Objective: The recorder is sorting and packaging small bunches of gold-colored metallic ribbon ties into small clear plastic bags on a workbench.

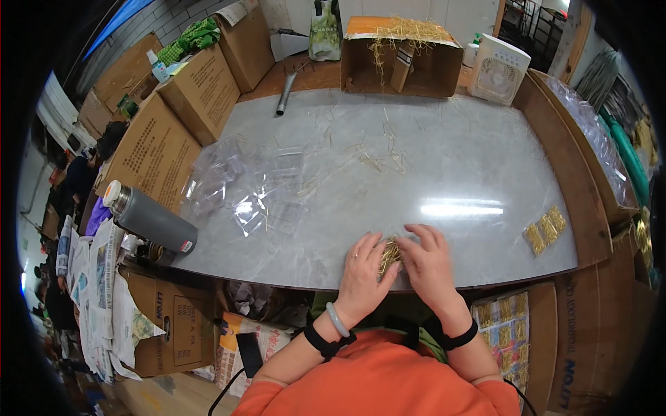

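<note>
At the table's near edge, my left hand [362, 269] and my right hand [428, 266] curl in from both sides around a bundle of thin gold-coloured pins [390, 254]. The bundle shows between my thumbs and fingers; whether a clear box is around it I cannot tell. Several gold-filled packs [545, 231] lie together to the right of my hands. Clear plastic boxes [283, 162] are heaped on the left half of the table. Farther off, loose gold pins [371, 161] are scattered on the grey tabletop [458, 159].
An open cardboard box [352, 66] with gold pins on top stands at the back, beside a white fan-like device [498, 69]. A grey tube [285, 95] lies back left. The grey flask [158, 220] leans at the left edge. Cardboard walls [586, 166] border the right side.
</note>
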The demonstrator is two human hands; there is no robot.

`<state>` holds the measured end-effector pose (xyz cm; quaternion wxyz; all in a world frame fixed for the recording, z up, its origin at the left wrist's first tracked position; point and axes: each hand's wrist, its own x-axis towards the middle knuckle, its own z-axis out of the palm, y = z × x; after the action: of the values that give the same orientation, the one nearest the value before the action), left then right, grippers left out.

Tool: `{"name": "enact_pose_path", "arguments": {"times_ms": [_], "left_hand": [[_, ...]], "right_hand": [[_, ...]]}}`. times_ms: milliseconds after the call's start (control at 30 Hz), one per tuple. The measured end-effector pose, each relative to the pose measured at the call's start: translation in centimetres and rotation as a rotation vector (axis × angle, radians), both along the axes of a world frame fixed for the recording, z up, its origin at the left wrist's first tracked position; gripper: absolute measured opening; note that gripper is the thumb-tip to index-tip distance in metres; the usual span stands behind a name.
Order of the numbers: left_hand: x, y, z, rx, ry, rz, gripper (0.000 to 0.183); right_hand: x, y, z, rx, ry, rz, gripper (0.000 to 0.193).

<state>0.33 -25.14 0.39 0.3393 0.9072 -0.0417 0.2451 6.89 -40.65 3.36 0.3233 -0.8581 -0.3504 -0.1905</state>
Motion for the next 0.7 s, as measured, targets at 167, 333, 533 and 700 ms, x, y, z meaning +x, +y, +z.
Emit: {"name": "enact_pose_path", "arguments": {"times_ms": [167,333,533,700], "left_hand": [[0.0,0.2,0.1,-0.044,0.017,-0.012,0.038],[0.2,0.6,0.4,-0.026,0.016,-0.026,0.035],[-0.3,3.4,1.6,0.258,0.066,-0.048,0.037],[-0.3,4.3,0.3,0.121,0.001,-0.042,0.055]], "right_hand": [[-0.3,-0.4,-1.3,0.107,0.136,0.029,0.025],[-0.3,-0.6,-0.7,0.005,0.144,0.087,0.032],[5.4,-0.6,6.0,0.038,0.142,0.133,0.030],[20.5,5.6,6.0,0.056,0.644,0.024,0.034]]}}
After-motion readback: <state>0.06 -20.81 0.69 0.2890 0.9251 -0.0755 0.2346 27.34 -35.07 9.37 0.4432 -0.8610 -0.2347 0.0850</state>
